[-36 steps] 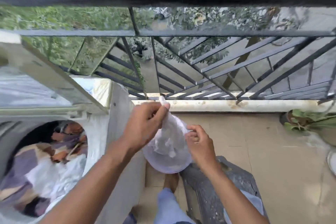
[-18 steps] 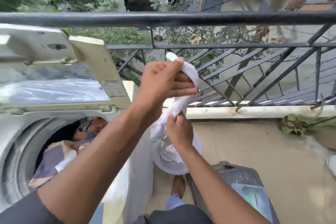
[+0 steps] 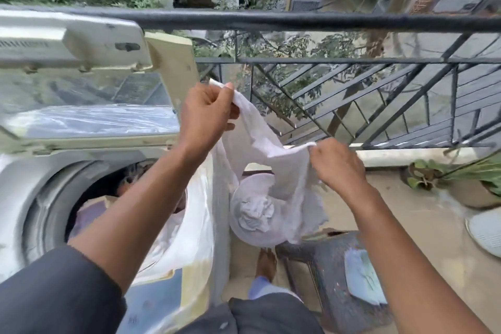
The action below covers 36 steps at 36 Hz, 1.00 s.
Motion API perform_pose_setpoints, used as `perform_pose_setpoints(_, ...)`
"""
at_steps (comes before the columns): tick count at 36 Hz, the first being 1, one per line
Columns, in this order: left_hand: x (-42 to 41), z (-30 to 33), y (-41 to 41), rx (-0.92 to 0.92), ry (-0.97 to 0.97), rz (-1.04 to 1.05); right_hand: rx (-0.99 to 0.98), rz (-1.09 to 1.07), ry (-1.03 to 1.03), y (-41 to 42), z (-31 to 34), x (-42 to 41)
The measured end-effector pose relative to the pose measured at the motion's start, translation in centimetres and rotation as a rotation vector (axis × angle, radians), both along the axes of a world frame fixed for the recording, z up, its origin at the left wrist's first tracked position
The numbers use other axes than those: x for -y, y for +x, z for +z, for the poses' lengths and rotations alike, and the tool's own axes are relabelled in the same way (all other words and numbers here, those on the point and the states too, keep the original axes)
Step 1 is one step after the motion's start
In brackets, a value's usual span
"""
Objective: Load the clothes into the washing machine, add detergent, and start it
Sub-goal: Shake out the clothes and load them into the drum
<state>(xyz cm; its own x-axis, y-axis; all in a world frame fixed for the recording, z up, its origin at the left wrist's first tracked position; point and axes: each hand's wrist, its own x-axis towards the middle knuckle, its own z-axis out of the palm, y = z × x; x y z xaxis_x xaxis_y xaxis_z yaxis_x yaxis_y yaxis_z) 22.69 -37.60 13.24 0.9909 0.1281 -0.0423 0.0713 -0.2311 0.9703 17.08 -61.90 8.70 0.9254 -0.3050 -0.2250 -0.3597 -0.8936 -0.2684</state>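
A white garment [image 3: 268, 149] hangs stretched between my two hands, to the right of the washing machine [image 3: 24, 187]. My left hand [image 3: 208, 114] pinches its upper edge high up. Lower and to the right, my right hand [image 3: 336, 165] pinches another edge. Under the cloth stands a round white basket [image 3: 254, 217] with crumpled white laundry in it. The machine's lid [image 3: 81, 84] is raised, and patterned purple and brown clothes [image 3: 89, 214] lie in the drum, partly hidden by my left arm.
A black metal railing [image 3: 298, 20] runs across the balcony just ahead. A dark plastic stool [image 3: 333, 279] with a pale blue cloth [image 3: 363, 276] on it stands at the lower right. Potted plants [image 3: 458, 182] sit by the ledge. My bare foot [image 3: 267, 260] is below the basket.
My hands have moved apart, spreading the white garment open; the right hand went out to the right and the left hand lowered slightly. The view has tilted up a little.
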Motion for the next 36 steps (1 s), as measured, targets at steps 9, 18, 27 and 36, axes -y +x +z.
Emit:
perform_pose_setpoints(9, 0.2, -2.3, -3.9, 0.083, 0.437, -0.204, 0.354, -0.030, 0.826, 0.9, 6.6, -1.2)
perform_pose_setpoints(18, 2.8, -2.7, -5.1, 0.169, 0.319, -0.504, 0.483, 0.186, 1.259, 0.9, 11.2, -3.7)
perform_pose_setpoints(27, 0.6, 0.4, -3.7, -0.052, -0.384, -0.107, 0.422, 0.111, 0.910, -0.8, 5.4, -2.1)
perform_pose_setpoints(36, -3.2, 3.5, -4.5, -0.210, -0.843, -0.142, -0.304, -0.011, 0.889, -3.9, -3.3, -3.6)
